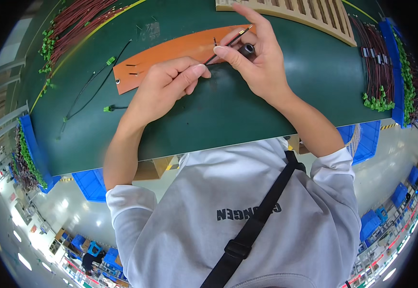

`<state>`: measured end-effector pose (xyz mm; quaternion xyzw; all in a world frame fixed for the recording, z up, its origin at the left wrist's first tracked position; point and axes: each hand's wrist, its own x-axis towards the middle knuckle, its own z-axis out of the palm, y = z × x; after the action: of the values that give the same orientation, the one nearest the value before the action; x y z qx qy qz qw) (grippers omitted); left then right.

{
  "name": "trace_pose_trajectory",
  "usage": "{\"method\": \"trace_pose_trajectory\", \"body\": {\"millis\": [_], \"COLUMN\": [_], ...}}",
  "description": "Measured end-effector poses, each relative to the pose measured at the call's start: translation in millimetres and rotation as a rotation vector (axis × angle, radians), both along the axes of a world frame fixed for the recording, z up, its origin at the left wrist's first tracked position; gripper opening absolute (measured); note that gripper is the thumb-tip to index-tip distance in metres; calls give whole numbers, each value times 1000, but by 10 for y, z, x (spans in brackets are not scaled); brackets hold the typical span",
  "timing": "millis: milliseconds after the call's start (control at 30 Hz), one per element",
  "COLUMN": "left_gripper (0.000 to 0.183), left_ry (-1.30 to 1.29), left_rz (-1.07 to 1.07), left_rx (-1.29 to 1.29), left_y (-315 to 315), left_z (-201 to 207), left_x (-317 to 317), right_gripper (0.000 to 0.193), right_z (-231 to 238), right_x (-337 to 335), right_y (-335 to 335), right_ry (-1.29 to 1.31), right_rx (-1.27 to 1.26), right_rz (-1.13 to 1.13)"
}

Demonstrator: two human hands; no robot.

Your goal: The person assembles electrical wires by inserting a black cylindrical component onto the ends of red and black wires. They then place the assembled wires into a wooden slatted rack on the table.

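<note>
My left hand (173, 86) is closed, with thumb and forefinger pinching a thin black cable (233, 40). The cable slants up to the right and ends in a brass-coloured tip. My right hand (264, 62) curls around the same cable, its thumb beside it and its forefinger raised. A black cylinder with a round hollow end (247, 50) sits against the right palm; its other end is hidden. Beneath both hands lies a long orange board (170, 50) with slots and a screw at its left end.
Black cables with green connectors (110, 61) lie left of the board on the green table (209, 115). Bundles of dark red wires (74, 24) fill the far left, more (377, 62) the right. A slotted wooden rack (310, 17) stands at the back. Blue bins (392, 72) flank the table.
</note>
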<state>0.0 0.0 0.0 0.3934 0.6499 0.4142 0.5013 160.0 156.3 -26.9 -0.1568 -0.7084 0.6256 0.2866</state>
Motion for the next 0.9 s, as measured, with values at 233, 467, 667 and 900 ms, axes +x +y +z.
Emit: {"method": "trace_pose_trajectory", "body": {"millis": [233,467,667,900], "left_gripper": [28,25,23,23], "left_ry": [65,212,324,393], "left_rz": [1,68,41,42], "left_rx": [41,120,125,204], "left_y": [18,-34,-33,19], "left_z": [-35,40,46,37], "left_x": [2,-5,29,101], "right_gripper": [60,38,36,32], "right_z": [-37,-23,-15,73], "right_x": [20,-36,11,13], "right_y": [44,49,187,82], "right_ry": [-66,276,165,114], "right_rx": [76,-334,-488,-418], "right_rz": [116,93,164,183]}}
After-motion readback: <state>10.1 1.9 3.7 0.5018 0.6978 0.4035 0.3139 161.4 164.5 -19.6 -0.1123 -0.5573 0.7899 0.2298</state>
